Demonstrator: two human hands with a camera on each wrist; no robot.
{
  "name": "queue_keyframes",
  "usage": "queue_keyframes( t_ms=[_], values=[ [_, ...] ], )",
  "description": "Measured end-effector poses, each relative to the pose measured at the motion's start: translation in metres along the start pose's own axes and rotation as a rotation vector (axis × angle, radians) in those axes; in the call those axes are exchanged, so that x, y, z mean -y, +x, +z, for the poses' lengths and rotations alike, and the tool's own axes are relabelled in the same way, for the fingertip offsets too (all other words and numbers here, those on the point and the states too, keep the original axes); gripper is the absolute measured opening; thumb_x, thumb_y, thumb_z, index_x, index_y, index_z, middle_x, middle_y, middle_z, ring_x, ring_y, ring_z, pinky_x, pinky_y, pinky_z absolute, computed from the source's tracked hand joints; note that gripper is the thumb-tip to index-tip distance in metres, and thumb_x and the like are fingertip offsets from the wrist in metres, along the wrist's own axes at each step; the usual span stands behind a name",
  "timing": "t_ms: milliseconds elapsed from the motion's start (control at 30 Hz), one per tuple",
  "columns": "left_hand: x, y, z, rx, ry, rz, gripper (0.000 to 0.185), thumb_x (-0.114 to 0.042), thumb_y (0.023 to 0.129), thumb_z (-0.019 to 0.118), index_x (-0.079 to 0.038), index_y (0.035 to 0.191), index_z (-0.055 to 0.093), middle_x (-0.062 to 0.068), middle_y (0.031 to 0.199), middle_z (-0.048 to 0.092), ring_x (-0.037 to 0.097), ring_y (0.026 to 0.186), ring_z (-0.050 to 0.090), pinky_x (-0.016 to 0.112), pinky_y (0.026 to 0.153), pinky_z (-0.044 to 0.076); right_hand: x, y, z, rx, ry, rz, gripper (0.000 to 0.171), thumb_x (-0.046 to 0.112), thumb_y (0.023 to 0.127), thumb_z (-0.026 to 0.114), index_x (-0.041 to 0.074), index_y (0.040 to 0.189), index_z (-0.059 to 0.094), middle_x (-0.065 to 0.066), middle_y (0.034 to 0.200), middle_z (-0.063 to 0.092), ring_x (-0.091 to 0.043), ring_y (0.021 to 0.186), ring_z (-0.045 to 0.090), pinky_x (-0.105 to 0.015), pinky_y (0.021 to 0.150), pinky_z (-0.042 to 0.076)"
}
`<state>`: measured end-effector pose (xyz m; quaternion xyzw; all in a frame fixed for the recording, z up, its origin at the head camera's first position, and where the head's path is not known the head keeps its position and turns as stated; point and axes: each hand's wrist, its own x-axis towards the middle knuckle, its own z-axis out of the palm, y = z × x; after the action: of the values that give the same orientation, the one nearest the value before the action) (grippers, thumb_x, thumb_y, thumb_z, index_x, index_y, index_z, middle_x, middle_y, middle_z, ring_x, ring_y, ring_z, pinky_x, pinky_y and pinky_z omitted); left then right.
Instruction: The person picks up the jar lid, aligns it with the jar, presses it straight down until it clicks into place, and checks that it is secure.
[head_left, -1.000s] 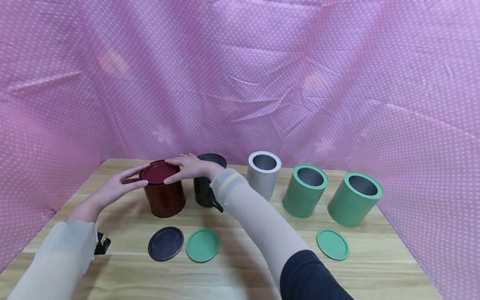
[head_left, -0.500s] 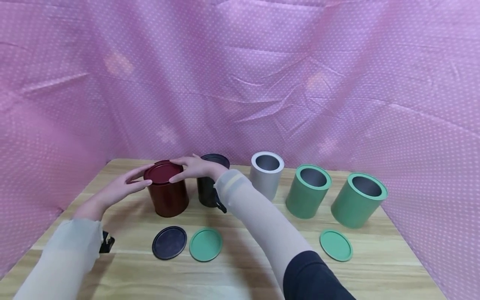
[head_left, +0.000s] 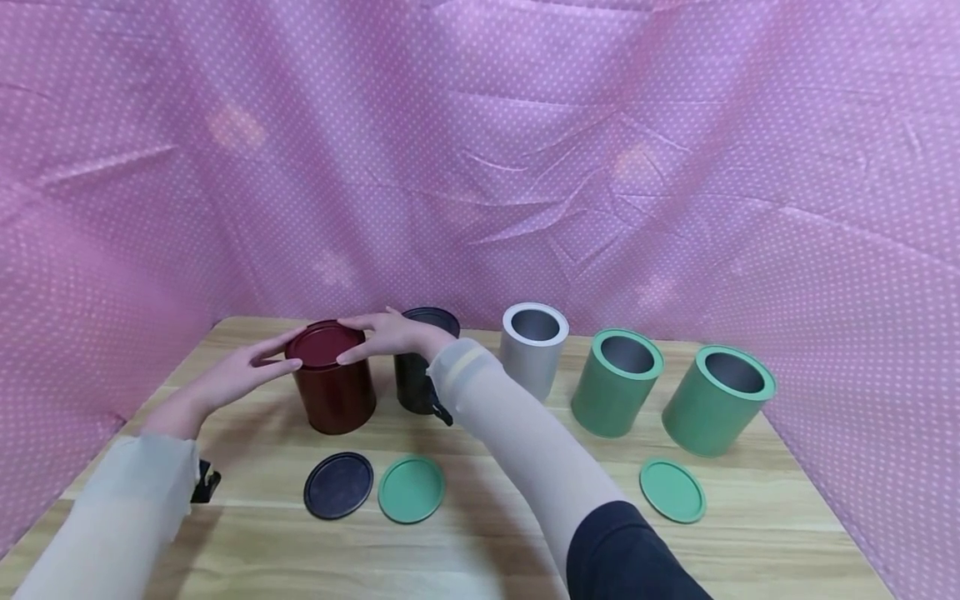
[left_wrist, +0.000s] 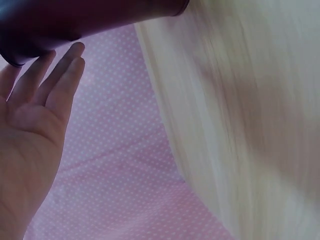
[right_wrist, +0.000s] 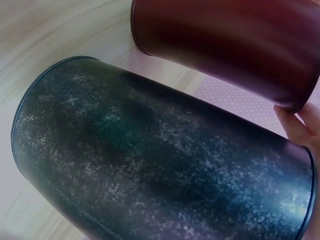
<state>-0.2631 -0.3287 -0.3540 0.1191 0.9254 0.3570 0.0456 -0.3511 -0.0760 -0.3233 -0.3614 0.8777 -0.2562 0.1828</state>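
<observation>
A dark red can [head_left: 335,400] stands upright at the back left of the table, with a red lid [head_left: 325,343] on its top. My left hand [head_left: 232,379] touches the rim from the left, its fingers nearly straight and its thumb at the front. From the right, the fingers and thumb of my right hand [head_left: 386,335] rest on the opposite rim. In the left wrist view, extended fingers [left_wrist: 62,87] reach the can's edge. A black can [right_wrist: 150,160] fills much of the right wrist view, standing behind my right wrist and partly hidden by it.
A white can [head_left: 531,358] and two green cans [head_left: 611,392] stand topless in a row to the right. A black lid [head_left: 338,486] and a green lid [head_left: 411,489] lie in front; another green lid [head_left: 672,490] lies farther right. Pink dotted cloth [head_left: 480,167] walls the table.
The head view has shifted slightly. Both hands keep their places at the red can's rim, and no can or lid has visibly moved on the table.
</observation>
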Motion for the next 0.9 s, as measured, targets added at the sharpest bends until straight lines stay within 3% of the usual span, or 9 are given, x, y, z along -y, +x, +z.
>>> queue_keyframes(
  t_ms=[267, 500, 700, 900],
  values=[
    [-0.006, -0.002, -0.003, 0.007, 0.129, 0.032, 0.067, -0.045, 0.099, 0.049, -0.016, 0.154, 0.026, 0.028, 0.151, 0.033, 0.052, 0.131, 0.039, 0.067, 0.099, 0.038, 0.001, -0.005, -0.002, 0.005, 0.001, 0.072, 0.072, 0.056, 0.084, 0.067, 0.039, 0.147, 0.037, 0.009, 0.154, 0.037, -0.027, 0.151, 0.002, -0.050, 0.122, 0.006],
    [-0.013, -0.001, -0.005, 0.048, 0.080, 0.051, 0.064, -0.038, 0.099, 0.053, -0.012, 0.153, 0.029, 0.028, 0.149, 0.036, 0.050, 0.132, 0.039, 0.065, 0.098, 0.039, 0.001, -0.007, -0.001, 0.007, -0.016, 0.080, 0.073, 0.056, 0.083, 0.067, 0.040, 0.147, 0.037, 0.007, 0.155, 0.037, -0.028, 0.151, 0.006, -0.050, 0.122, 0.008],
    [-0.013, -0.003, -0.002, 0.039, 0.083, 0.060, 0.062, -0.035, 0.099, 0.052, -0.012, 0.153, 0.030, 0.028, 0.147, 0.039, 0.047, 0.129, 0.044, 0.061, 0.097, 0.042, 0.000, -0.008, -0.001, 0.007, -0.021, 0.085, 0.073, 0.057, 0.082, 0.068, 0.040, 0.147, 0.037, 0.006, 0.154, 0.037, -0.026, 0.151, 0.007, -0.049, 0.122, 0.008],
    [-0.010, -0.010, 0.000, 0.032, 0.015, 0.053, 0.064, -0.035, 0.100, 0.051, -0.008, 0.153, 0.027, 0.030, 0.147, 0.038, 0.047, 0.131, 0.042, 0.055, 0.100, 0.044, 0.005, -0.009, 0.000, 0.020, -0.034, 0.088, 0.073, 0.057, 0.082, 0.068, 0.043, 0.147, 0.036, 0.007, 0.155, 0.037, -0.022, 0.151, 0.010, -0.049, 0.122, 0.013]
  ],
)
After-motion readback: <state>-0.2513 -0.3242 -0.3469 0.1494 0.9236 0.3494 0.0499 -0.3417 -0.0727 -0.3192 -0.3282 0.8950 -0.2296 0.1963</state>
